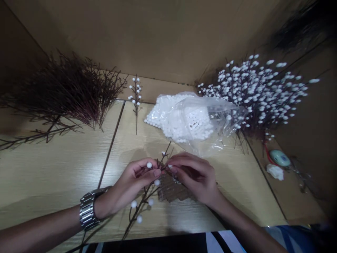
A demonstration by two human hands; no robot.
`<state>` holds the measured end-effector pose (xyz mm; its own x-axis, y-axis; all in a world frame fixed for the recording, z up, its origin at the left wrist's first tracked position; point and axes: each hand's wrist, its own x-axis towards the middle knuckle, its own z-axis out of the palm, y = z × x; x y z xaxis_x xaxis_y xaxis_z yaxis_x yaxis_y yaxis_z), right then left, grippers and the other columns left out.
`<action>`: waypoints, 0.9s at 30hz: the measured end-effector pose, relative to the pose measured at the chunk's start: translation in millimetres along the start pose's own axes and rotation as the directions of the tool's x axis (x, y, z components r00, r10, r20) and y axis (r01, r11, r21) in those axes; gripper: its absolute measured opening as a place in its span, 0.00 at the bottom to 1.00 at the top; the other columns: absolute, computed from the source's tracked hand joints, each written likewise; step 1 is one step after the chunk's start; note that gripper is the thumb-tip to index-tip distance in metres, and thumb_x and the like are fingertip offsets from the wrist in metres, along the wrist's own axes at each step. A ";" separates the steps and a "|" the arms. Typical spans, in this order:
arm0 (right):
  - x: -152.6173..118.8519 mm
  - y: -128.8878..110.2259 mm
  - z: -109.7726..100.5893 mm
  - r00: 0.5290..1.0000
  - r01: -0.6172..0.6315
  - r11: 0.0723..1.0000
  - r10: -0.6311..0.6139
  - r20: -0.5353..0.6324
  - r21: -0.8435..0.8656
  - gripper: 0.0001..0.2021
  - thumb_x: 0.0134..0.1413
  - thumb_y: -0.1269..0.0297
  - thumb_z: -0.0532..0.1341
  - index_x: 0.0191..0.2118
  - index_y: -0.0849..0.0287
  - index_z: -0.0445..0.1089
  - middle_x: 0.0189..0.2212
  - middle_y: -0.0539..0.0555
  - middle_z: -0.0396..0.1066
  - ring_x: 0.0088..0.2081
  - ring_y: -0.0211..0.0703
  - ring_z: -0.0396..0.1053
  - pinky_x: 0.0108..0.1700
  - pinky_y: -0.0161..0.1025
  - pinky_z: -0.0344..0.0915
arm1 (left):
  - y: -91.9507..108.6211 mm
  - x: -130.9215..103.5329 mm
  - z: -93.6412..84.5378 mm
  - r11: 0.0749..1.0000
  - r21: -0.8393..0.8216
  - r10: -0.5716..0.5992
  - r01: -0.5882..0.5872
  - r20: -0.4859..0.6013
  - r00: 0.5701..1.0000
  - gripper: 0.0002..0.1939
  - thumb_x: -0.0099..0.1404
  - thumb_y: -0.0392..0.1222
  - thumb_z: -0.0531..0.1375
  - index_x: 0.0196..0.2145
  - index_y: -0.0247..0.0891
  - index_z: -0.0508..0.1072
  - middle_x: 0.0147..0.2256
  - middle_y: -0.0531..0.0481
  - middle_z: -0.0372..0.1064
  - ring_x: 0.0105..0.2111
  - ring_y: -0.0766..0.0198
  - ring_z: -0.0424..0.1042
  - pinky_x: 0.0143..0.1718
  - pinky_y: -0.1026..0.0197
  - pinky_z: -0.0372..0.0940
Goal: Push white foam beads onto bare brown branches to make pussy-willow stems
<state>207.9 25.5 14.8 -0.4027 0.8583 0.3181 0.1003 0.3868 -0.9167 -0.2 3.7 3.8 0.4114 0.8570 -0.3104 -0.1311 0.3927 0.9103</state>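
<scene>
My left hand (139,177), with a metal watch on its wrist, pinches a brown artificial twig (138,208) between thumb and fingers. Several white balls sit on the twig's side stems, and its stem runs down toward the table's front edge. Close beside it, my right hand (193,174) is closed, thumb and forefinger pinching a small white ball (170,166) against a side stem tip. Whether the ball is on the stem cannot be made out. Under the hands lies a brown ridged piece (175,191), partly hidden.
A clear plastic bag (181,117) of white balls lies behind my hands. Bare brown twigs (79,91) are heaped at left, with one finished-looking berry twig (136,93) nearby. White-tipped twigs (255,91) are piled at right, near a pale green oval object (279,157) and crumpled white tissue (275,172).
</scene>
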 end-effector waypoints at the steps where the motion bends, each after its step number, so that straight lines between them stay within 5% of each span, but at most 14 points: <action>1: -0.3 0.4 0.3 1.000 0.001 1.000 -0.001 0.004 -0.003 0.17 0.58 0.79 0.63 0.47 0.50 0.78 0.39 0.51 0.78 0.40 0.40 0.76 0.40 0.40 0.72 | -0.2 -0.1 -0.2 1.000 -0.004 0.001 -0.001 -0.004 1.000 0.13 0.69 0.47 0.61 0.30 0.37 0.70 0.28 0.56 0.59 0.29 0.67 0.56 0.30 0.64 0.52; 27: -6.3 2.3 5.7 0.999 0.041 0.998 -0.042 -0.031 -0.056 0.20 0.57 0.80 0.63 0.48 0.49 0.78 0.42 0.53 0.78 0.42 0.42 0.77 0.41 0.42 0.75 | 0.8 -0.6 0.3 0.998 0.050 0.045 -0.042 -0.052 0.998 0.14 0.69 0.45 0.61 0.28 0.37 0.68 0.24 0.58 0.54 0.24 0.69 0.51 0.24 0.64 0.48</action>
<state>205.5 19.0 9.3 -0.3778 0.8513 0.3641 0.1351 0.4397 -0.8879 -0.3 3.5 4.8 0.3579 0.8898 -0.2831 -0.1028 0.3389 0.9352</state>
